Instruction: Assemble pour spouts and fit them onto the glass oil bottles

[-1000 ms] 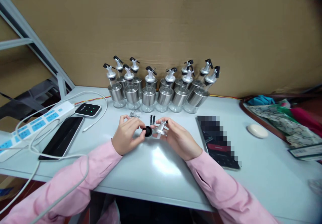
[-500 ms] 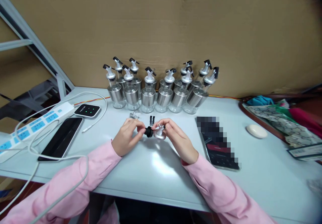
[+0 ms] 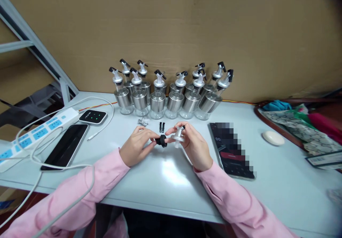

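Note:
My left hand [image 3: 138, 144] pinches a black ribbed stopper [image 3: 161, 140] between thumb and fingers, just above the table. In my right hand [image 3: 196, 146] is a silver pour spout [image 3: 177, 136], upright, with a pale stem pointing down. A fingertip of the right hand reaches toward the stopper; whether it touches I cannot tell. The spout and stopper are apart. Just behind the hands lie two small black levers [image 3: 161, 127] side by side, and a small silver-grey part [image 3: 142, 121] lies to their left.
Several glass bottles with steel bands [image 3: 157, 104] and silver spouts stand in rows at the back. On the left are a power strip [image 3: 40, 134], a phone [image 3: 65, 147], a black device [image 3: 93, 117] and white cables. Right: another phone [image 3: 229, 156], a white oval object [image 3: 273, 138], a brown-edged tray [image 3: 280, 133].
My right hand has turned the spout upright and drawn it slightly right, away from the stopper. The stopper in my left hand has shifted a little right, and its wide end shows more.

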Demonstrator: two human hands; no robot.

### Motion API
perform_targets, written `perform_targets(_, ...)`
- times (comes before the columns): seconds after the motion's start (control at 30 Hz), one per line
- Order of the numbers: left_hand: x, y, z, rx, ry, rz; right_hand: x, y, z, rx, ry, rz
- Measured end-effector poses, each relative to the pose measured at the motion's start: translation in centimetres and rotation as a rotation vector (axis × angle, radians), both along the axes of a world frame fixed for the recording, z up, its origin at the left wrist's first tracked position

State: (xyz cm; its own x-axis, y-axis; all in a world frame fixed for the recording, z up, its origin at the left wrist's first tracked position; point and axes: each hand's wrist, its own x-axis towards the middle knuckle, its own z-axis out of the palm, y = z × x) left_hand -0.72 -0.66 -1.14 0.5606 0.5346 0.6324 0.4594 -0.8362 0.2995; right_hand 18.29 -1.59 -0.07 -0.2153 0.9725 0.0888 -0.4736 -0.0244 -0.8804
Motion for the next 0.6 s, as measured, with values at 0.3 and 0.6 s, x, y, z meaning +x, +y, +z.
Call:
perform_targets(0.3, -0.02, -0.03, -0.18, -0.008, 0.006, 0.059, -0.25, 0.13, -0.12, 0.028, 0.004, -0.037)
perform_targets(0.6, 0.14, -0.12, -0.18, 0.008, -0.02, 0.026, -0.53, -0.17, -0.06, 0.02, 0.082, 0.01)
